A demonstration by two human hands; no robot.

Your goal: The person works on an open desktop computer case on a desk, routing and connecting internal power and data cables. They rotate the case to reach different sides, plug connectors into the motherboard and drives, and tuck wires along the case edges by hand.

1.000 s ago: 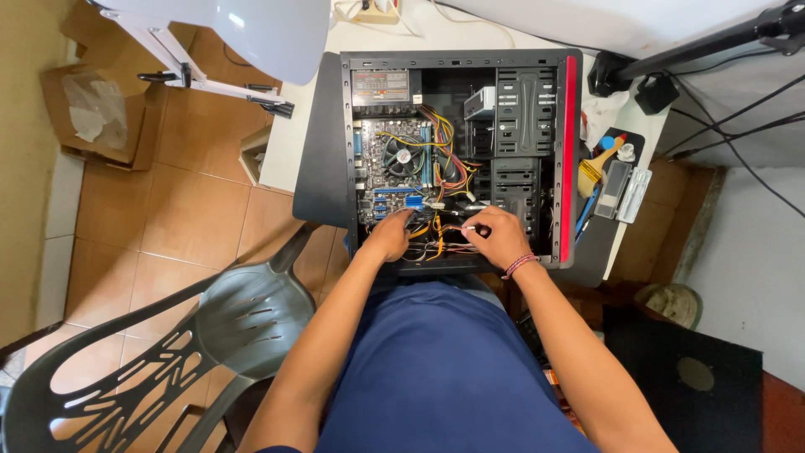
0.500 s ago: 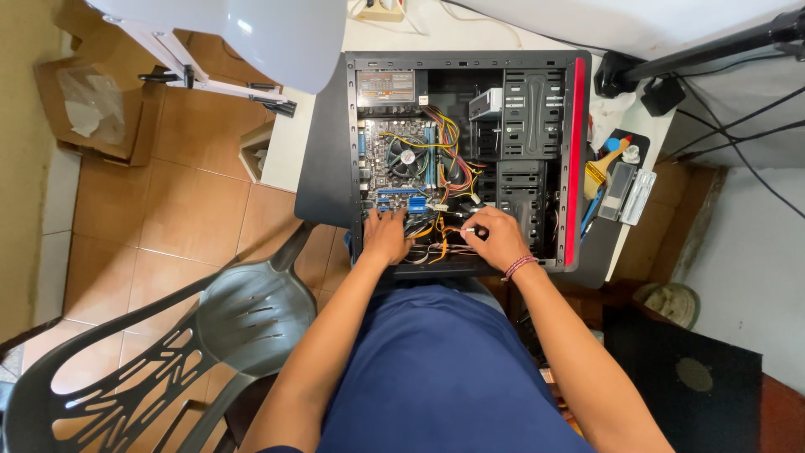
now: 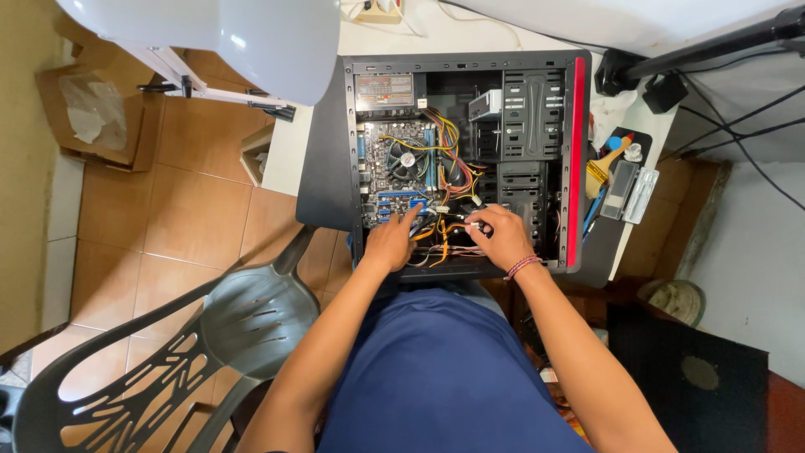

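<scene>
Open desktop computer case lies on its side on a white surface, side panel off, red front strip at 3 o'clock. Inside: motherboard at 9 o'clock with a round CPU fan, power supply at 11 o'clock, black drive bays at 2 o'clock. A bundle of yellow, orange and black cables runs from the centre down toward 6 o'clock.

Left hand rests at the lower edge of the motherboard, at about 7 o'clock in the case, fingers stretched forward and touching the board near the blue slots; it grips nothing that can be made out. Right hand sits at about 5 o'clock in the case, just beside the cable bundle, fingers curled and pinched on a small connector at a cable end; exact hold is partly hidden. A beaded bracelet circles the right wrist. The hands are near each other, cables between them.

Outside the case at 3 o'clock: a black mat with a brush and small tools. At 8 o'clock, a dark grey plastic chair on the tiled floor; a cardboard box at 10 o'clock
</scene>
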